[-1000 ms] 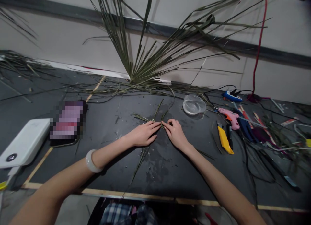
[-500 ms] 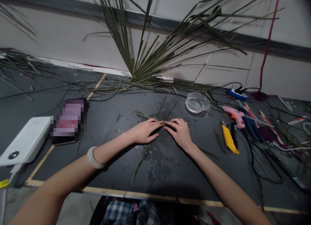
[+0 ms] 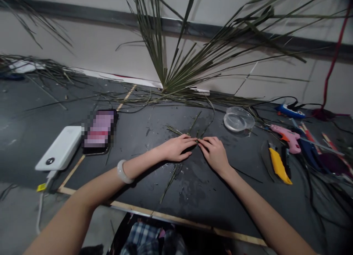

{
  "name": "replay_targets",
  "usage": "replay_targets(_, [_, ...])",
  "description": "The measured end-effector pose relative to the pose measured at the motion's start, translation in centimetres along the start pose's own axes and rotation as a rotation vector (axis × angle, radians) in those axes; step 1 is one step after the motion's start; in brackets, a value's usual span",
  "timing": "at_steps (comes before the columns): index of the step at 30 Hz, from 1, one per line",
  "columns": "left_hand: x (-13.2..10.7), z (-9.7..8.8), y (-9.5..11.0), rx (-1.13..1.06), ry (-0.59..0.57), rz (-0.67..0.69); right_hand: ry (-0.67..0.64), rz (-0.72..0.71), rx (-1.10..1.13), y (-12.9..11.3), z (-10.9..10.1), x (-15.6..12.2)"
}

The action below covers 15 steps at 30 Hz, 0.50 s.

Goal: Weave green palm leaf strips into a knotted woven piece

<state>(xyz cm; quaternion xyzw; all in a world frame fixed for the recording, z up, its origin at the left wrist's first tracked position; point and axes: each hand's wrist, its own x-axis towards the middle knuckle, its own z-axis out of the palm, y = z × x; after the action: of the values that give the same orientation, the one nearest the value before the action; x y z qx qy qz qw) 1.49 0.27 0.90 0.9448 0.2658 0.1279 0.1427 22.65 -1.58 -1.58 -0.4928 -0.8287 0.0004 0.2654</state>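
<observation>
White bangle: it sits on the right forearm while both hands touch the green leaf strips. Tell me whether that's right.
Wrong arm: the head view shows the white bangle on the left forearm. The left hand and right hand do both touch the green leaf strips.

The scene is being dimly lit; soft shadows are being cast on the wall (image 3: 102, 53). Small glints are being scattered across the counter (image 3: 132, 137). Fine detail is being lost in the leaf strips (image 3: 168, 185), the phone (image 3: 99, 130) is being masked by coarse pixels, and the right edge is being blurred.
</observation>
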Motion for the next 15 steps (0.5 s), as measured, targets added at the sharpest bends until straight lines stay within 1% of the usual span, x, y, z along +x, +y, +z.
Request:
replay_targets(4, [0.01,0.05,-0.01,0.001,0.004,0.003,0.016,0.028,-0.004,0.09,0.17,0.01])
replay_targets(10, [0.09,0.17,-0.16,0.018,-0.005,-0.008,-0.032,0.037,0.001,0.19,0.04,0.21])
replay_targets(15, [0.19,0.31,-0.38,0.025,-0.008,-0.005,-0.053,0.085,-0.013,0.20,-0.18,0.30])
